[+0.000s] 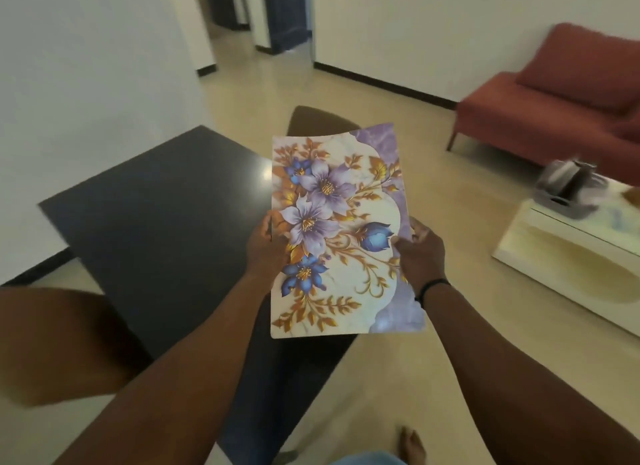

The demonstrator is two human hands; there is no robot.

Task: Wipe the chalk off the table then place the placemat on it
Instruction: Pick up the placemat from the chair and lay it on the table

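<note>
Both hands [420, 253], glossy floral placemat [341, 229]

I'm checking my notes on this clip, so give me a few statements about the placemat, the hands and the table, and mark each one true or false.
1. Both hands hold the floral placemat by its long edges. True: the left hand has a grip on one side, the right hand on the other.
2. The placemat lies flat on the black table. False: it is held in the air above the table's edge.
3. The right wrist wears a dark band. True.
4. White chalk scribbles cover the table top. False: no chalk marks show on the dark surface in view.
5. The sofa at the back is green. False: it is red.
</note>
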